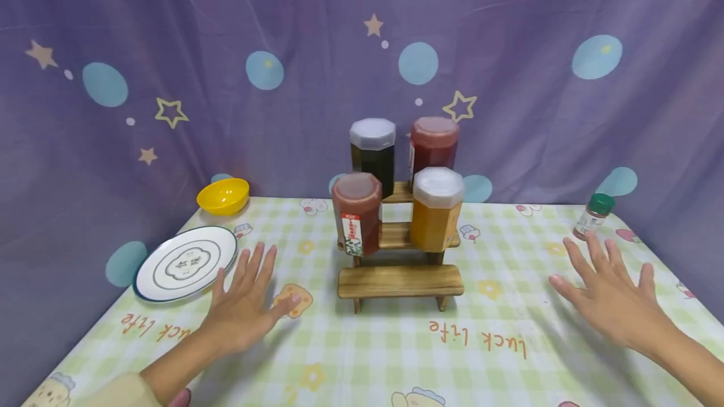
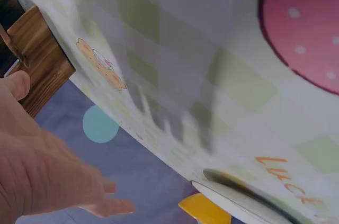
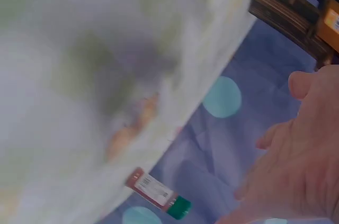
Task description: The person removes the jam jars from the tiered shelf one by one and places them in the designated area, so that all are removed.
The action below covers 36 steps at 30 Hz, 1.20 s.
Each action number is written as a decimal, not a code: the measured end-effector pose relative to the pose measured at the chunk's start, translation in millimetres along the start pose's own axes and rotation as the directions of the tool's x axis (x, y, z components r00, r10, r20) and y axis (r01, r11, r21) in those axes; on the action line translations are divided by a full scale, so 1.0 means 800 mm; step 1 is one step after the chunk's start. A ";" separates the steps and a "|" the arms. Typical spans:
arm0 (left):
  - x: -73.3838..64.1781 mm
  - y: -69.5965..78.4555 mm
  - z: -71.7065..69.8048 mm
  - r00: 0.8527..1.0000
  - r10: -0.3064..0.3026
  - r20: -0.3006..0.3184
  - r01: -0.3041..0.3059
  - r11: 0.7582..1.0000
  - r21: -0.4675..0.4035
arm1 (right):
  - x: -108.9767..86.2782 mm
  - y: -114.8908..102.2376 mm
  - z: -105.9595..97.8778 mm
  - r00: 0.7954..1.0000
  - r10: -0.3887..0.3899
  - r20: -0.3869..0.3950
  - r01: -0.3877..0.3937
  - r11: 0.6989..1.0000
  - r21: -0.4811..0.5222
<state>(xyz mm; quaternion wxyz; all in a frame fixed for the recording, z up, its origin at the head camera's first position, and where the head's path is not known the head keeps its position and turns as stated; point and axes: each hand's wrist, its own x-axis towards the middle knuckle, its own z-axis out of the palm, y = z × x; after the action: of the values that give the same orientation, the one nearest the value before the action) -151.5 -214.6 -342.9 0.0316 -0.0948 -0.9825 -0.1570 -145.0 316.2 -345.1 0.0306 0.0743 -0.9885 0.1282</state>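
My left hand [image 1: 243,306] hovers over the cloth with fingers spread, just right of a white plate [image 1: 153,269] with a dark rim. Fingers likewise spread, my right hand [image 1: 616,297] is held above the cloth at the right, in front of a small spice bottle [image 1: 591,217] with a green cap. Between the hands stands a stepped wooden rack [image 1: 400,281]. Its middle step carries a red jar [image 1: 362,206] with a label and an amber jar [image 1: 435,222]. On the top step are a dark jar [image 1: 373,159] and another red jar [image 1: 434,143], partly hidden.
A yellow bowl [image 1: 224,197] sits at the back left, behind the plate. A green-and-white checked cloth [image 1: 384,357] covers the table. Close behind the table hangs a purple curtain [image 1: 317,93] with stars and blue dots.
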 end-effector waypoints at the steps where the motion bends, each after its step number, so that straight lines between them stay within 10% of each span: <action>1: 0.001 0.001 0.000 1.000 0.003 -0.010 -0.003 1.000 -0.017 | 0.002 -0.001 -0.005 1.000 0.001 -0.018 0.000 1.000 0.011; 10: 0.015 0.021 0.005 0.999 -0.039 -0.038 0.025 0.943 -0.333 | 0.027 -0.034 -0.042 0.968 0.021 -0.249 0.011 0.992 0.123; 24: 0.021 0.043 0.021 0.997 -0.083 0.010 0.073 0.800 -0.595 | 0.067 -0.053 -0.047 0.952 -0.035 -0.303 0.109 0.967 0.232; 36: 0.026 0.057 0.035 0.995 -0.064 0.081 0.103 0.612 -0.784 | 0.102 -0.086 -0.059 0.944 -0.046 -0.327 0.194 0.877 0.439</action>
<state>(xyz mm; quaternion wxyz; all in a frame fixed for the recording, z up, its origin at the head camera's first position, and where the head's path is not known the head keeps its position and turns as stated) -164.0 -159.6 -353.5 -0.0423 -0.0568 -0.8184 -0.5703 -213.0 251.5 -276.2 0.1728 0.1205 -0.9052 0.3690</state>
